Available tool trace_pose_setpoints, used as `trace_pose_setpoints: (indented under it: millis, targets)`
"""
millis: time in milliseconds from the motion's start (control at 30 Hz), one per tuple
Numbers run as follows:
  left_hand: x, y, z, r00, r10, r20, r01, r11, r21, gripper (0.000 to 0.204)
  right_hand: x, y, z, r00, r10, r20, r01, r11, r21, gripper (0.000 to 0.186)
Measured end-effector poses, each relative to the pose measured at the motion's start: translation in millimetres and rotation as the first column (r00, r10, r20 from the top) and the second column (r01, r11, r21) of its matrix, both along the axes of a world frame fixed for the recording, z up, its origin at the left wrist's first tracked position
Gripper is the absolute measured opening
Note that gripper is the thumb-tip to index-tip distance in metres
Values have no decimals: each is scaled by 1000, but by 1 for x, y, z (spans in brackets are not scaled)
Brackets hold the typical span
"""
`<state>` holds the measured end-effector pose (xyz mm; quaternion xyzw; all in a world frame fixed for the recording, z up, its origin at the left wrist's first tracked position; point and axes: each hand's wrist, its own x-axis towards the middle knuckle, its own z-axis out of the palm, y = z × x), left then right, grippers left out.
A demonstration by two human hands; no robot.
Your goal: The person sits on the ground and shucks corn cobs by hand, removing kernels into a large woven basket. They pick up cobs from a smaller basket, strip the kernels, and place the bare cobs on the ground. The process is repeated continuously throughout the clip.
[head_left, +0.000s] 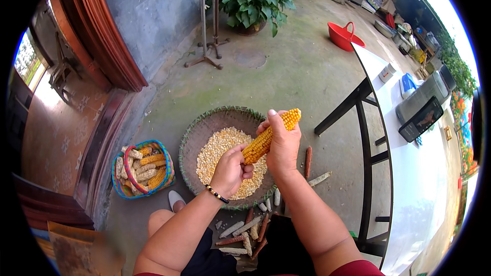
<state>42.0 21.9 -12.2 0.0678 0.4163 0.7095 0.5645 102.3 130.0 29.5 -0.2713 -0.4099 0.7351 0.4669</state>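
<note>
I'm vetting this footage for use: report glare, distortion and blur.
Head view: glare on the glossy white tabletop; head view: fisheye curvature in the slim black table leg; head view: smudgy blur at the flat brown panel; head view: plump yellow corn ear fairly sharp.

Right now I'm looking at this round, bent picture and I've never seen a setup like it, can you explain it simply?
There's no robot here, just a person's two bare hands. The picture comes from the left of two fisheye cameras worn on the head, looking down, so straight edges bend near the rim.

The left hand grips the near end of a yellow ear of corn; the right hand holds it farther up. Beneath them, a wide round basket on the ground holds loose kernels. To its left, a handled basket contains more ears. Mostly bare cobs lie near the person's legs. A white table stands at right.
</note>
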Motion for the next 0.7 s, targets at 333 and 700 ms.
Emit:
trace_pose_setpoints:
  millis: [333,700]
  targets:
    - [3,2,7,955,-74,-286,64,997,-47,27,-2,13,-3,1000,2,-22,-4,996,-85,22]
    - [-7,-8,10,848,-290,-445,328,945,9,25,3,17,4,980,195,41,-194,981,-33,22]
